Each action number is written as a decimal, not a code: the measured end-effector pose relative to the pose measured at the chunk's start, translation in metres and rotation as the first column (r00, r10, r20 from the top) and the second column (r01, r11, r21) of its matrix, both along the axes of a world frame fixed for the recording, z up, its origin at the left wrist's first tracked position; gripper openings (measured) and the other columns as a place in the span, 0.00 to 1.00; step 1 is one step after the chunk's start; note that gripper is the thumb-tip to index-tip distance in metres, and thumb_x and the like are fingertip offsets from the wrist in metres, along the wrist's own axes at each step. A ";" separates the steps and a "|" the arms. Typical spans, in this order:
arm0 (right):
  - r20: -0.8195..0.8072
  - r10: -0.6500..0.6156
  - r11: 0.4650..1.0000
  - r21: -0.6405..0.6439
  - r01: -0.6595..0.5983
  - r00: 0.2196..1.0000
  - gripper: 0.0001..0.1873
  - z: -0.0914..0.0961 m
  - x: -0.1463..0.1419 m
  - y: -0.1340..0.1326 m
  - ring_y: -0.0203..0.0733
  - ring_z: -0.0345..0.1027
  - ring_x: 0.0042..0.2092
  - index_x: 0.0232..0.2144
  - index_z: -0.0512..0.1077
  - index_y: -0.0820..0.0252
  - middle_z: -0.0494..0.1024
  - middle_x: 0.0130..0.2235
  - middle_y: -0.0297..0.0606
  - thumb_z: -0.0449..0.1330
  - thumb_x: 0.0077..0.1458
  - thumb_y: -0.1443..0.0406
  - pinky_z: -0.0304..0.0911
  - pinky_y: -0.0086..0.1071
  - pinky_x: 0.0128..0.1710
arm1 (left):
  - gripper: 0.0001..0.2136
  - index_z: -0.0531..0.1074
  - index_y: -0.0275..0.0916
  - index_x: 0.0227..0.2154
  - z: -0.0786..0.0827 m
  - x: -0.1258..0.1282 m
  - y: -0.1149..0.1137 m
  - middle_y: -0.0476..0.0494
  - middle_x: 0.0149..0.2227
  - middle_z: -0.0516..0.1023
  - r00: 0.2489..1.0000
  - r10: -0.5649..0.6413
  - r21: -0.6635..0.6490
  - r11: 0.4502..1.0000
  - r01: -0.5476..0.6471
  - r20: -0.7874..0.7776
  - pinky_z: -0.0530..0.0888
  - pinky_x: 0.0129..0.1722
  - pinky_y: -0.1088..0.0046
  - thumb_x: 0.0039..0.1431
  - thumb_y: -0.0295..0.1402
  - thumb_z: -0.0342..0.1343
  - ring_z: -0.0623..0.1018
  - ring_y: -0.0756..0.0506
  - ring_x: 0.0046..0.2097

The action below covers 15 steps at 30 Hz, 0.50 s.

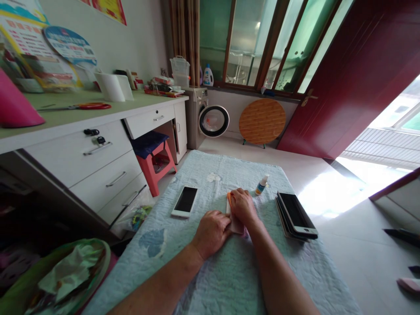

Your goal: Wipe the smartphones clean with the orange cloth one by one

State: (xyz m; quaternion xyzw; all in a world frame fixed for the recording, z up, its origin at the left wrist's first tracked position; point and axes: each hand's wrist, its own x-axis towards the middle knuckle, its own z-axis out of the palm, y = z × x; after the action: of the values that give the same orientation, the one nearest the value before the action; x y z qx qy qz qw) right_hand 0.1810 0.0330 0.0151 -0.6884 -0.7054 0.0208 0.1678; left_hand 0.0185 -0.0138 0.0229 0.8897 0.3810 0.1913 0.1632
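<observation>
A flat, pale pinkish phone (235,226) lies on the quilted blue cover under both of my hands, and they hide most of it. My left hand (212,232) grips its left edge with the fingers closed. My right hand (243,204) presses down on its upper part, fingers curled around an orange cloth (229,199) that shows only at its edge. A white phone (185,201) with a dark screen rests face up to the left. A small spray bottle (261,185) stands upright just beyond my right hand. Stacked phones (297,214) lie at the right.
The blue cover (223,280) drapes the table I work on. To the left are a white desk (98,162), a red stool (155,168) and a bin with litter (101,262). Ahead stand a washing machine with its round door (214,121) ajar and a round wooden tabletop (262,121).
</observation>
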 end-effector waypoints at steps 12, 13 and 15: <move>0.048 -0.092 0.995 -0.031 0.094 0.995 0.15 -0.003 -0.003 0.000 0.45 0.64 0.42 0.37 0.74 0.60 0.74 0.41 0.46 0.47 0.65 0.65 0.54 0.36 0.43 | 0.05 0.74 0.40 0.33 -0.004 0.000 0.003 0.45 0.37 0.78 0.999 -0.028 -0.041 0.999 0.029 0.026 0.70 0.44 0.68 0.61 0.34 0.55 0.76 0.43 0.42; 0.045 -0.071 0.997 -0.036 0.072 0.996 0.15 -0.002 -0.006 0.001 0.45 0.63 0.43 0.37 0.73 0.59 0.74 0.42 0.45 0.47 0.65 0.64 0.54 0.35 0.43 | 0.07 0.74 0.40 0.33 -0.004 0.001 0.003 0.45 0.36 0.78 0.999 -0.024 -0.048 0.998 0.026 0.030 0.70 0.44 0.68 0.62 0.36 0.55 0.76 0.43 0.42; 0.040 -0.029 0.999 -0.038 0.030 0.999 0.14 -0.002 -0.010 0.001 0.46 0.63 0.44 0.38 0.73 0.58 0.74 0.43 0.43 0.47 0.65 0.63 0.54 0.35 0.43 | 0.09 0.74 0.40 0.33 -0.004 0.001 0.003 0.45 0.36 0.78 0.999 -0.022 -0.055 0.998 0.024 0.039 0.70 0.43 0.68 0.63 0.38 0.54 0.76 0.43 0.42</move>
State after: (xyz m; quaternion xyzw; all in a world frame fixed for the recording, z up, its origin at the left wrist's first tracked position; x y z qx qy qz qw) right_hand 0.1712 0.0344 0.0130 -0.7021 -0.6978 0.0183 0.1411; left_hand 0.0195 -0.0105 0.0192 0.8852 0.3729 0.1958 0.1974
